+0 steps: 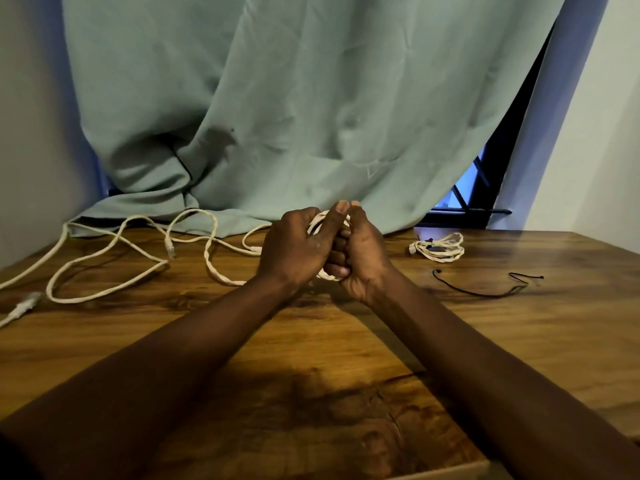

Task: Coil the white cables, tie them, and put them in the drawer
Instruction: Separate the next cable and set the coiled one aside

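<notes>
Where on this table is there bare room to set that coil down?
Bare wood of the table lies between the forearms toward the front edge, and right of the right hand, nearer than the black tie. The left side is crowded with loose white cable; the far right holds a tied bundle.

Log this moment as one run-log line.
step: coiling | left hand: grips coil | right hand: grips coil | loose cable: trails left on table | coiled bundle: on table, right | black tie: lying free
</notes>
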